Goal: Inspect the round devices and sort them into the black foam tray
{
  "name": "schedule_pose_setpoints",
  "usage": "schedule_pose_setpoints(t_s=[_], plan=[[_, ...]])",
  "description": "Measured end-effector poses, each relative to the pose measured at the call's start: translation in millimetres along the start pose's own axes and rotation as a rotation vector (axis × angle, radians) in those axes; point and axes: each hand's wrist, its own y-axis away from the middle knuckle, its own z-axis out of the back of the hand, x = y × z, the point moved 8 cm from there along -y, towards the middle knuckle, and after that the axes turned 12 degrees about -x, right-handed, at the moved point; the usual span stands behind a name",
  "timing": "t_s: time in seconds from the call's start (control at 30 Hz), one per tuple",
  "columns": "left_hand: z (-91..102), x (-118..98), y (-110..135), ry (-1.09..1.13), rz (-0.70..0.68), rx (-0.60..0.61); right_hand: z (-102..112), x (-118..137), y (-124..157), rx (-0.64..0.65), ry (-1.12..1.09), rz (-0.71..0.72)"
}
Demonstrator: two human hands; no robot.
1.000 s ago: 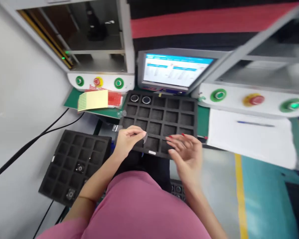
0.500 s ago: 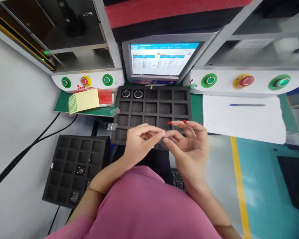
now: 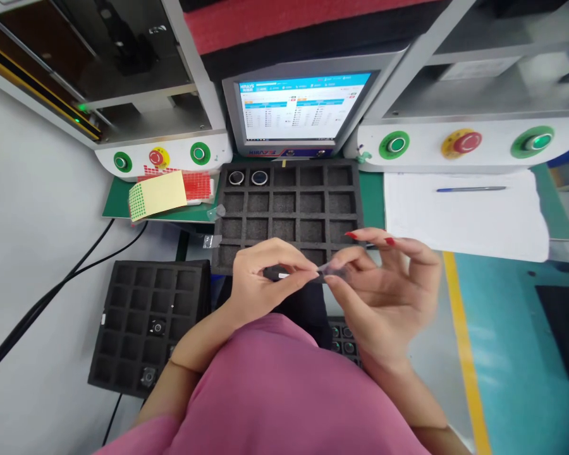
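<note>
Head view: a clear film [image 3: 324,269] is between the two hands, in front of the person's body and over the near edge of the black tray [image 3: 297,215]. Its visible stretch runs roughly left to right, from one hand to the other, with a pale edge slanting slightly upward to the right. The fingers cover its ends, so its full length and which way its broad face turns cannot be told.

The left hand [image 3: 260,278] has thumb and forefinger pinched on the film's left end, pointing right. The right hand [image 3: 389,291] points back toward it, thumb and forefinger bent about the other end; whether they clamp it cannot be told. Its other fingers are spread and raised.

The tray lies with its longer side across the person's front, partly on the green table [image 3: 372,202]. Two round pieces [image 3: 259,178] sit side by side in the two leftmost compartments of its far row. A second tray [image 3: 137,316] is lower left, set at a slant. To the right, a pen [image 3: 471,189] lies on white paper [image 3: 464,218], its long axis nearly left to right.
</note>
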Motion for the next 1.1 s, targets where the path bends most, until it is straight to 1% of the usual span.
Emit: schedule_pose_setpoints(t_s=[0.1,0.2,0.3,0.37,0.43,0.5,0.57,0.67,0.73,0.77,0.9,1.0,1.1], plan=[[-0.3,-8,1,-0.06,-0.111,0.021,-3,7,0,0.024,0.042,0.106],[1.3,-24,5,-0.171,-0.309,0.044,-4,16,0,0.005,0.042,0.258],[-1.0,-41,11,-0.335,-0.487,0.108,-2,22,0,-0.02,0.053,0.383],[-2.9,-48,13,-0.407,-0.539,0.14,-2,25,1,0.012,0.064,0.424],[-4.8,-52,14,-0.419,-0.566,0.152,-3,26,3,0.063,0.068,0.434],[-6.7,-53,14,-0.357,-0.584,0.144,0,28,4,0.068,0.082,0.433],[-7.6,-53,14,-0.23,-0.578,0.129,1,32,7,0.064,0.112,0.446],[-8.2,-45,10,-0.092,-0.493,0.119,3,33,9,0.042,0.191,0.407],[-9.9,-40,8,-0.086,-0.427,0.133,6,30,8,0.016,0.231,0.347],[-10.2,-38,8,-0.088,-0.406,0.138,5,29,9,0.029,0.232,0.35],[-10.0,-40,5,-0.094,-0.365,0.164,2,32,10,0.099,0.191,0.437],[-9.9,-41,5,-0.161,-0.345,0.204,3,31,7,0.101,0.175,0.432],[-9.9,-44,5,-0.246,-0.329,0.253,0,30,8,0.149,0.168,0.409]])
